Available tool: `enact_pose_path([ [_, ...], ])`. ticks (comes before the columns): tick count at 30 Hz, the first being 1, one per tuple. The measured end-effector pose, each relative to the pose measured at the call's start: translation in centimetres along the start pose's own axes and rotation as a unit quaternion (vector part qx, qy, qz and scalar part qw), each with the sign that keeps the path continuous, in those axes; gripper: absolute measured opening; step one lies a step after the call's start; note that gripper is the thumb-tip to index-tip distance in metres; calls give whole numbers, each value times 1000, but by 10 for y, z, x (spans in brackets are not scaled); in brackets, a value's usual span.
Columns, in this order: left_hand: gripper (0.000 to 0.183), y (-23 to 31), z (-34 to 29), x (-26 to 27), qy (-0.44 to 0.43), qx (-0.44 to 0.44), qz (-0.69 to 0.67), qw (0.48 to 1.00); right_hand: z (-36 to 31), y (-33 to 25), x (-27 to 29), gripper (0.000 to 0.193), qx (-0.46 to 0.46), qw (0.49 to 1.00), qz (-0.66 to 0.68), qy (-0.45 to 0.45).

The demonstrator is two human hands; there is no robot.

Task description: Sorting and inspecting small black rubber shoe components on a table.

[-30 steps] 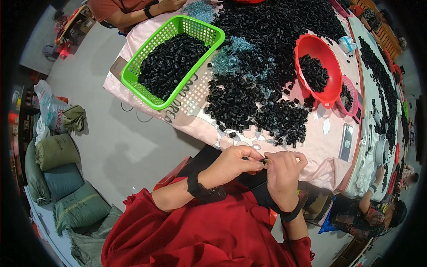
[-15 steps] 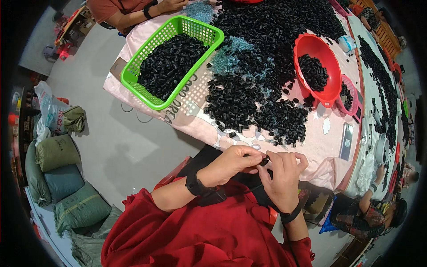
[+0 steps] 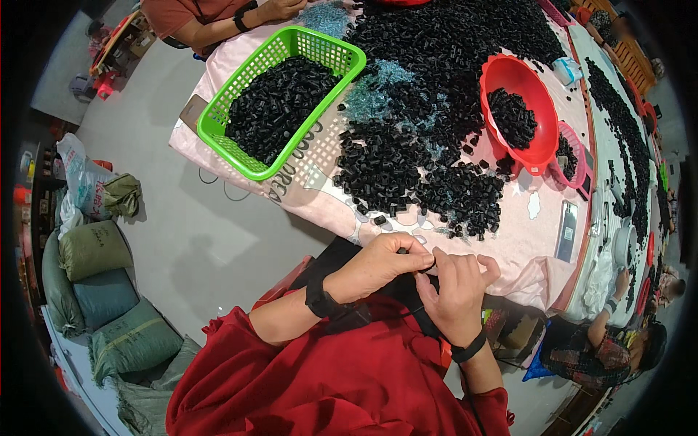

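Note:
Close to the table's near edge, my left hand (image 3: pixel 379 266) and my right hand (image 3: pixel 456 292) meet fingertip to fingertip. Between them is a small black plastic part (image 3: pixel 429 269), mostly covered by the fingers. A dark bit also shows by my left index finger; I cannot make out whether it is a separate piece. My left hand is closed in a pinch. The right thumb and index finger press at the part while the other right fingers curl loosely. Just beyond lies a loose heap of black plastic parts (image 3: pixel 378 178), mixed with clear bluish small pieces (image 3: pixel 374 94).
A green basket (image 3: pixel 218 156) of black parts stands at the left, a red bowl (image 3: pixel 538 145) and a pink basket (image 3: pixel 571 182) at the right. A phone (image 3: pixel 567 231) lies near the right edge. A co-worker's arm (image 3: pixel 211 33) rests at the far left. Sacks (image 3: pixel 134 338) line the floor.
My hands have drawn closer together, so the black part is more covered by the fingers. My left hand has risen slightly. The heap and containers are unchanged.

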State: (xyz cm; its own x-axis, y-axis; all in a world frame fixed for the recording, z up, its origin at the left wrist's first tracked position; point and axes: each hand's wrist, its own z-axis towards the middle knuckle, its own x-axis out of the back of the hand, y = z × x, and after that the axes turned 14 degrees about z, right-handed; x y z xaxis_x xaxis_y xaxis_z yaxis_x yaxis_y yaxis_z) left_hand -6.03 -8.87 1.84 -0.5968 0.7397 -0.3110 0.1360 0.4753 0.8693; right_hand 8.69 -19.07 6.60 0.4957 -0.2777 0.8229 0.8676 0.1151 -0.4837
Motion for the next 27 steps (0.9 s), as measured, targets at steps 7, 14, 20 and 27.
enact_pose_path([
  [7,20,-3,-1,0,-13,5,7,1000,-1,5,-3,42,17,1000,0,24],
  [14,21,3,-3,2,-43,47,-20,998,1,4,0,40,23,1000,8,14],
  [20,20,-11,1,3,-18,-19,19,999,6,3,2,39,35,999,17,-7],
  [27,23,6,-3,1,-21,45,14,999,2,4,-1,40,33,999,21,3],
])
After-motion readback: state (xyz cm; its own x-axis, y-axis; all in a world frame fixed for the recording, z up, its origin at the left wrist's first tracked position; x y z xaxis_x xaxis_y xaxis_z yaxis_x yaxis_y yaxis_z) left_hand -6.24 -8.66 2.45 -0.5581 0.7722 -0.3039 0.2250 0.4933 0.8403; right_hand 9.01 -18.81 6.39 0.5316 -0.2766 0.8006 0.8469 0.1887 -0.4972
